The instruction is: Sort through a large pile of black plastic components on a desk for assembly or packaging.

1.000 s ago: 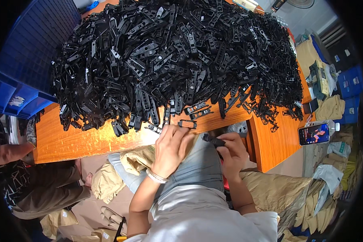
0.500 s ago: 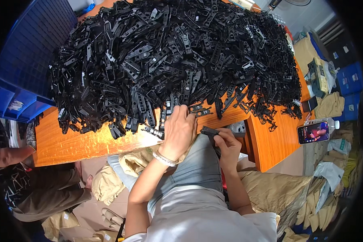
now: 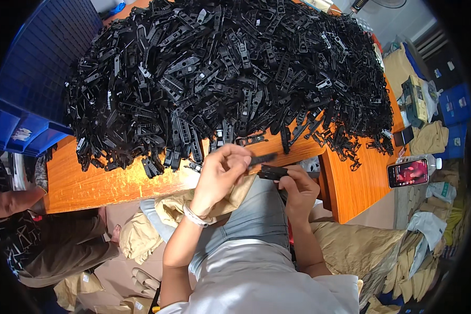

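Observation:
A slim black plastic part (image 3: 262, 158) is pinched in the fingers of my left hand (image 3: 222, 172), just off the table's front edge. My right hand (image 3: 299, 191) grips a wider black plastic part (image 3: 272, 172) between thumb and fingers, its free end toward the left hand. The two parts lie close together, one slightly above the other; whether they touch I cannot tell. Beyond my hands spreads a large heap of long black plastic parts (image 3: 214, 78), many with slots and ribs. One loose part (image 3: 251, 139) lies at the heap's near edge.
The heap covers most of the wooden table (image 3: 110, 188). A blue crate (image 3: 42, 57) stands at the left. Near the right corner is a lit phone (image 3: 407, 172). A co-worker's arm (image 3: 17, 203) shows at far left. Brown bags (image 3: 358, 248) lie at the right.
My left hand has drawn back from the heap's near edge with a slim black part in its fingers. My right hand stays nearly in place, its part turned slightly.

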Demonstrator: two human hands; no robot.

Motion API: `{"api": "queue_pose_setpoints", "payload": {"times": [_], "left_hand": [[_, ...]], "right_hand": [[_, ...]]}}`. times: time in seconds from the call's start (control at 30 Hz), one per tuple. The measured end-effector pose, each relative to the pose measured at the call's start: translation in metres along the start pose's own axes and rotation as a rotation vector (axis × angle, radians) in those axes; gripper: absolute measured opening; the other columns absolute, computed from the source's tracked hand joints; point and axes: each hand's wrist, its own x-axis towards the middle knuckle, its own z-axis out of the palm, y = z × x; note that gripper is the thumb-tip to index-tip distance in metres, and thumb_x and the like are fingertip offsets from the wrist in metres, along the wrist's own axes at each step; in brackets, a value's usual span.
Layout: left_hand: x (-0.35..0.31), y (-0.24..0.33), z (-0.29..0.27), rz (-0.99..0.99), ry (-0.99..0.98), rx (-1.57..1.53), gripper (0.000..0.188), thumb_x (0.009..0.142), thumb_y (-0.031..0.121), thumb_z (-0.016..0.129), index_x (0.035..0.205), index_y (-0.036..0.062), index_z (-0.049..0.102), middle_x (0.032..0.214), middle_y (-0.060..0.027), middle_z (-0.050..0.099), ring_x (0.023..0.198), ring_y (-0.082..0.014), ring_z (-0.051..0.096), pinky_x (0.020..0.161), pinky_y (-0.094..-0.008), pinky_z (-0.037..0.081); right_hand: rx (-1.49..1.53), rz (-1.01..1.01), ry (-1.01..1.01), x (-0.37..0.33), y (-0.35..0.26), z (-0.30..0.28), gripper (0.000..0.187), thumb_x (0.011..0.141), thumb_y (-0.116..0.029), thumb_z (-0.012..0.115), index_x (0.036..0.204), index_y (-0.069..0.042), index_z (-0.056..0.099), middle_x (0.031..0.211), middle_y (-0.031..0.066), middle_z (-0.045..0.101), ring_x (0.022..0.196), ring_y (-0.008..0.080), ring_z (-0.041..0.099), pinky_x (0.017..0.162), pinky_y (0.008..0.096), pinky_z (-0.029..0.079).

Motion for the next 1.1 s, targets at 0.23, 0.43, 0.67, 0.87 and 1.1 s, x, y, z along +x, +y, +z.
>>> {"api": "queue_pose_setpoints", "payload": {"times": [0.23, 0.43, 0.67, 0.87, 1.1], "left_hand": [[-0.010, -0.010, 0.003, -0.092, -0.063, -0.082, 0.021, 0.090, 0.015, 0.051, 0.085, -0.0035, 0.059, 0.059, 0.0045, 0.048, 0.047, -0.0014, 0.036, 0.046, -0.0165, 0.032], [-0.016, -0.020, 0.006, 0.115, -0.056, 0.077, 0.010, 0.077, 0.009, 0.067, 0.080, 0.0013, 0.062, 0.064, 0.0051, 0.050, 0.057, -0.0025, 0.041, 0.051, -0.0183, 0.032], [-0.027, -0.018, 0.002, 0.184, -0.160, 0.091, 0.014, 0.079, 0.011, 0.064, 0.080, -0.0020, 0.060, 0.070, -0.0007, 0.052, 0.065, -0.0072, 0.044, 0.058, -0.0216, 0.036], [-0.006, -0.013, 0.002, 0.161, -0.257, 0.266, 0.012, 0.083, 0.009, 0.057, 0.085, -0.0024, 0.060, 0.078, -0.0013, 0.053, 0.064, -0.0074, 0.045, 0.055, -0.0217, 0.037], [0.062, -0.008, 0.042, 0.818, -0.226, 1.221, 0.024, 0.070, 0.004, 0.056, 0.094, 0.0022, 0.059, 0.084, -0.0102, 0.051, 0.074, -0.0257, 0.054, 0.058, -0.0315, 0.045]], "right_hand": [[-0.225, -0.037, -0.061, -0.002, -0.012, 0.011, 0.009, 0.075, 0.001, 0.066, 0.080, 0.005, 0.060, 0.077, 0.0030, 0.054, 0.064, 0.0051, 0.046, 0.055, 0.0168, 0.036], [-0.215, -0.070, -0.139, -0.004, -0.011, 0.016, 0.013, 0.074, -0.002, 0.068, 0.083, 0.004, 0.060, 0.077, 0.0034, 0.054, 0.064, 0.0068, 0.049, 0.057, 0.0181, 0.039], [-0.052, 0.144, -0.208, -0.014, -0.018, 0.018, 0.016, 0.078, -0.004, 0.065, 0.092, 0.002, 0.060, 0.083, 0.0036, 0.056, 0.067, 0.0082, 0.052, 0.060, 0.0178, 0.041], [0.028, 0.293, -0.107, -0.007, -0.001, -0.009, 0.013, 0.081, 0.003, 0.056, 0.094, 0.004, 0.059, 0.083, 0.0056, 0.057, 0.061, 0.0084, 0.051, 0.054, 0.0190, 0.040], [-0.078, 0.285, -0.064, -0.008, 0.010, -0.042, 0.010, 0.080, 0.006, 0.053, 0.088, 0.006, 0.060, 0.082, 0.0063, 0.055, 0.060, 0.0091, 0.050, 0.053, 0.0203, 0.039]]}}
